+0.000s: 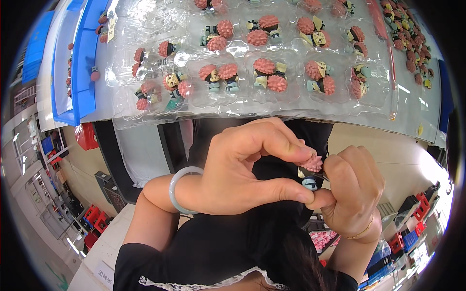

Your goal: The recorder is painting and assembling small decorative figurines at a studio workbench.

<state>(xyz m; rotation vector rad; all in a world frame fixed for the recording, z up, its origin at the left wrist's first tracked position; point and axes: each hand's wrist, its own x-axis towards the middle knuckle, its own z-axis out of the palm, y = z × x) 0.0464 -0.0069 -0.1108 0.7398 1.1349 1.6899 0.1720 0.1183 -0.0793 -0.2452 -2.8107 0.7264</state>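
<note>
Just below the table's near edge, my left hand (pixel 242 167) holds a small figurine (pixel 312 165) between thumb and fingertips. The figurine has knobbly pink hair, and a dark and light-blue part shows at its lower end. Closed in from the right, my right hand (pixel 353 182) has its fingers curled and its thumb close to the figurine's lower end. A thin dark sliver shows between the right fingers and the figurine; what it is I cannot make out. Fingers cover much of the figurine.
A clear plastic blister tray (pixel 245 99) spans the table, its pockets holding several similar figurines (pixel 276 82). On the left stands a blue bin (pixel 85 97) with a few figurines. More are heaped at the far right (pixel 410 43). Red and blue crates stand on the floor behind.
</note>
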